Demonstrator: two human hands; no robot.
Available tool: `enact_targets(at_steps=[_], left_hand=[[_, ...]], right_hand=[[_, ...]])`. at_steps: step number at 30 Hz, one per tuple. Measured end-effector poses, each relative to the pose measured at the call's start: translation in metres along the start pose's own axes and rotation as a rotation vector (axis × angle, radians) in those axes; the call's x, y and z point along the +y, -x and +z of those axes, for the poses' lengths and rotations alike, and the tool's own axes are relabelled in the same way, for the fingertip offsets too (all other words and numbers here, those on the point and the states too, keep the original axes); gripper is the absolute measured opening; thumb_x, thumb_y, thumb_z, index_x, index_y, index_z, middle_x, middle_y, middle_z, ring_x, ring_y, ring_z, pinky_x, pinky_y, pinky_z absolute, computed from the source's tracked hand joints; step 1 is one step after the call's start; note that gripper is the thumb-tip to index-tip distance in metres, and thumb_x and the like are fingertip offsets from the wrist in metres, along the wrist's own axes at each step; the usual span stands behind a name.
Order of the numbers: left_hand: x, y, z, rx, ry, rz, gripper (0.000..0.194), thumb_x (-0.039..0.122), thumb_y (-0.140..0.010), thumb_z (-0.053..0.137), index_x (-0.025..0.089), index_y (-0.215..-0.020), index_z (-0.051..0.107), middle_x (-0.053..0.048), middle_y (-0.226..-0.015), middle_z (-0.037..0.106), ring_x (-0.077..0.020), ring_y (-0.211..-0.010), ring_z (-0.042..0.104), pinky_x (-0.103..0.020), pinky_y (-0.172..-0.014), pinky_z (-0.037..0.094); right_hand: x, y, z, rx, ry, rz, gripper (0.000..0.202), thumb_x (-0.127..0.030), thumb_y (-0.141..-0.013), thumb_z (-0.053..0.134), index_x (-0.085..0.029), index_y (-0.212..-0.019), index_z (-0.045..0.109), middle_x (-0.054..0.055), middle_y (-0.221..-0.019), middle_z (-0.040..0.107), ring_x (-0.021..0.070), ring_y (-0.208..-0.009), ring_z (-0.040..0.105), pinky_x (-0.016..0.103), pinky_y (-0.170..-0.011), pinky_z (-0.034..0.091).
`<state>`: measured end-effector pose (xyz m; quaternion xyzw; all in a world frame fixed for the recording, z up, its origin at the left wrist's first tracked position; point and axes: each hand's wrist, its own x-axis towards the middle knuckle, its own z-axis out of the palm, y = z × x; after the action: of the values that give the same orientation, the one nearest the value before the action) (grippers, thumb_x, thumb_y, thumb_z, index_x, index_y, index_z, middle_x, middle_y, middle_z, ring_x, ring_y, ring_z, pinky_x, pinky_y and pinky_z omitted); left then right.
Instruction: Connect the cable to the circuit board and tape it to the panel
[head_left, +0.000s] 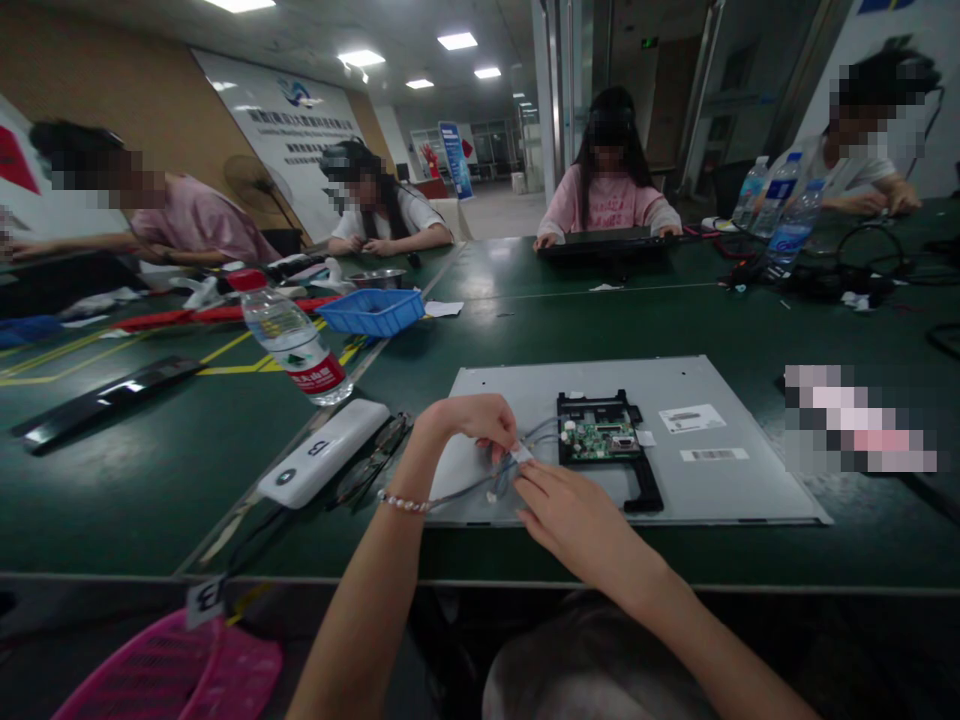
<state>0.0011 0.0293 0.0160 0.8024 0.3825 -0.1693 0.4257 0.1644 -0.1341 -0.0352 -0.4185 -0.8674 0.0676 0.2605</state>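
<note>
A grey metal panel point(705, 400) lies flat on the green table in front of me. On it sits a black bracket point(646, 490) around a green circuit board point(596, 440), with two white labels to the right. Grey cables point(457, 493) run from the board's left side to my hands. My left hand point(487, 420), with a beaded bracelet at the wrist, pinches the cables over the panel's left part. My right hand point(559, 500) touches it from the right, fingers closed on a small white piece point(521, 455) at the cables.
Left of the panel are glasses point(375, 460), a white power bank point(326, 455), a water bottle point(296, 345) and a blue basket point(375, 312). A black strip point(112, 400) lies far left. Several people sit around the table; a pink basket point(180, 670) stands below its edge.
</note>
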Motion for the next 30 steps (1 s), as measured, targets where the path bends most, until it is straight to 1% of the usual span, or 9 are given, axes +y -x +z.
enact_targets(at_steps=[5,9,14,19,25,30], left_hand=[[-0.001,0.0,-0.001,-0.002,-0.016,-0.005,0.023,0.034,-0.072,0.062,0.013,-0.064,0.066,-0.004,-0.059,0.067,-0.0076,-0.045,0.045,-0.018,-0.044,0.033],[-0.005,-0.002,-0.002,-0.02,-0.014,-0.005,0.025,0.037,-0.072,0.062,0.013,-0.066,0.067,-0.004,-0.06,0.067,-0.0078,-0.045,0.046,-0.019,-0.043,0.034],[-0.01,-0.004,-0.003,-0.005,0.014,-0.021,0.026,0.038,-0.071,0.064,0.013,-0.066,0.067,-0.004,-0.06,0.067,-0.0086,-0.045,0.049,-0.019,-0.045,0.038],[-0.011,-0.004,-0.003,-0.008,0.035,-0.018,0.025,0.037,-0.072,0.064,0.013,-0.066,0.067,-0.004,-0.061,0.068,-0.0097,-0.047,0.052,-0.02,-0.047,0.041],[-0.013,-0.005,-0.003,-0.012,0.06,-0.038,0.026,0.039,-0.072,0.065,0.013,-0.067,0.067,-0.004,-0.062,0.068,-0.0102,-0.047,0.052,-0.021,-0.046,0.04],[-0.009,-0.003,-0.003,-0.018,0.08,-0.041,0.028,0.04,-0.071,0.065,0.013,-0.064,0.065,-0.004,-0.059,0.067,-0.0093,-0.046,0.051,-0.021,-0.047,0.039]], right_hand=[[0.001,0.003,0.002,0.021,-0.021,-0.001,0.025,-0.019,-0.089,0.051,-0.014,-0.113,0.058,0.013,-0.122,0.061,0.0245,-0.117,0.055,0.04,-0.099,0.048],[0.001,0.004,0.002,0.022,-0.028,0.005,0.026,-0.018,-0.089,0.052,-0.013,-0.115,0.057,0.012,-0.122,0.061,0.0232,-0.118,0.054,0.039,-0.101,0.046],[0.001,0.004,0.001,0.022,-0.024,0.008,0.027,-0.019,-0.089,0.052,-0.013,-0.115,0.058,0.012,-0.124,0.06,0.0224,-0.118,0.054,0.037,-0.102,0.045],[0.0,0.003,0.001,0.017,-0.014,0.004,0.026,-0.02,-0.09,0.052,-0.013,-0.114,0.059,0.012,-0.124,0.06,0.0222,-0.119,0.053,0.037,-0.103,0.044],[0.0,0.004,-0.001,0.021,-0.011,0.003,0.025,-0.019,-0.089,0.053,-0.012,-0.113,0.059,0.012,-0.124,0.061,0.0217,-0.119,0.053,0.036,-0.102,0.045],[0.0,0.006,-0.002,0.027,-0.044,-0.003,0.021,-0.018,-0.093,0.046,-0.015,-0.105,0.063,0.01,-0.115,0.066,0.02,-0.114,0.057,0.035,-0.099,0.046]])
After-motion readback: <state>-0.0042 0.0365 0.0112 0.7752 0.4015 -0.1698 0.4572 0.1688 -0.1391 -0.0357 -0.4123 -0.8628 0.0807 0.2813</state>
